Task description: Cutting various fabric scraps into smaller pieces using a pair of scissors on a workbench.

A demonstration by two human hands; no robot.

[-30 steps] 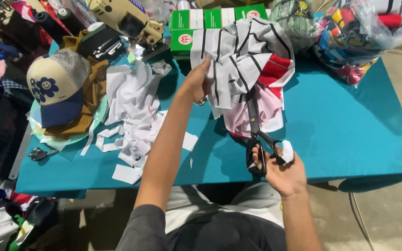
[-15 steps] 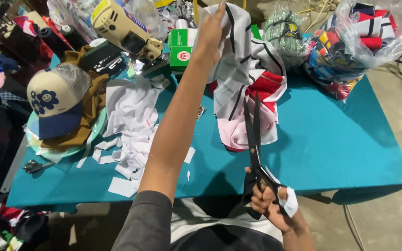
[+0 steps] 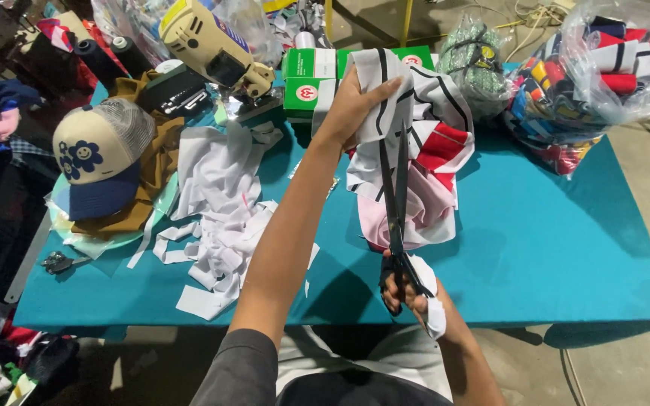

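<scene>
Above the teal table point(image 3: 566, 248), scissors point(image 3: 396, 199) point straight away, lengthwise.

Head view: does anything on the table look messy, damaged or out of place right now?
White fabric scraps lie strewn over the teal table left of the left hand, some near the front edge. A small pair of snips sits at the far left edge.

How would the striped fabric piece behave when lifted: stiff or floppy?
Likely floppy: the striped fabric droops in folds below the left hand gripping its top. Probably light, since one hand holds it up. It may shift against the scissors in the right hand.
</scene>
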